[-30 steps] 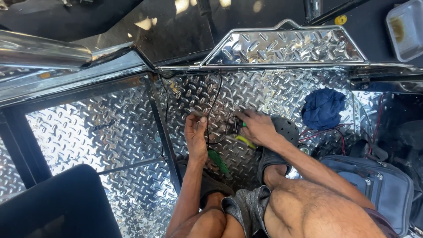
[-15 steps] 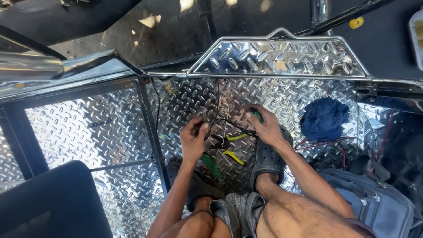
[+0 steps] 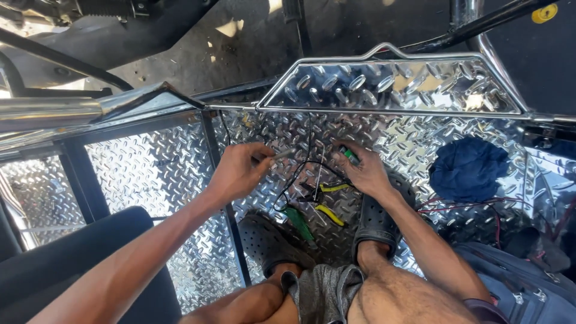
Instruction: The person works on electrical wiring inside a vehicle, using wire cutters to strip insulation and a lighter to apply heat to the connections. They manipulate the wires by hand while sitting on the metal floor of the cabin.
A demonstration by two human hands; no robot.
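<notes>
My left hand (image 3: pixel 240 171) is raised over the shiny diamond-plate floor (image 3: pixel 408 144) and pinches the end of a thin black wire (image 3: pixel 300 168) that loops down toward the floor. My right hand (image 3: pixel 366 174) rests low on the floor with its fingers closed around a small green-handled tool (image 3: pixel 350 155). Between the hands lie yellow-handled pliers (image 3: pixel 329 213) and a green-handled screwdriver (image 3: pixel 300 223). My feet in dark clogs (image 3: pixel 375 222) stand on either side of these tools.
A dark blue cloth (image 3: pixel 468 168) lies crumpled on the floor at the right, with red wires (image 3: pixel 456 207) beside it. A grey-blue bag (image 3: pixel 516 288) sits at the lower right. A black seat (image 3: pixel 66 264) fills the lower left. A raised diamond-plate panel (image 3: pixel 390 87) stands ahead.
My left hand has lifted up and to the left, drawing the black wire with it. My right hand has shifted forward with the green tool. The view has moved closer.
</notes>
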